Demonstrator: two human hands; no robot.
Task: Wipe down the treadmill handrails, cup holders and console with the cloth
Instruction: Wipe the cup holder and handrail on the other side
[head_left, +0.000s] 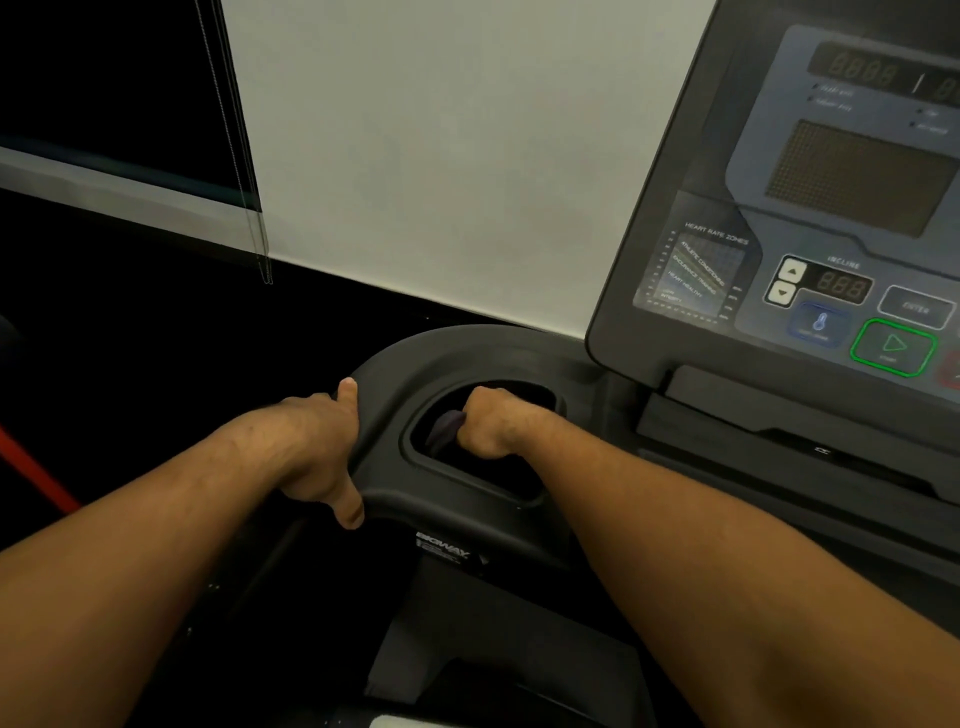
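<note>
The dark grey treadmill console (810, 218) fills the upper right, its displays unlit. Left of it lies the black cup holder (415, 364), a rounded tray with a deep pocket. My right hand (491, 421) is inside that pocket, fingers curled round a dark purple cloth (448, 423) that shows only at the hand's left side. My left hand (324, 447) grips the outer left rim of the cup holder, thumb and one finger lying along the edge, the other fingers hidden below it.
A white wall (441, 156) stands behind the treadmill, with a dark window (114, 83) and hanging blind cords (244, 171) at the upper left. A red strip (36, 473) shows on the dark floor at the left. The treadmill's upright (493, 649) runs down below the cup holder.
</note>
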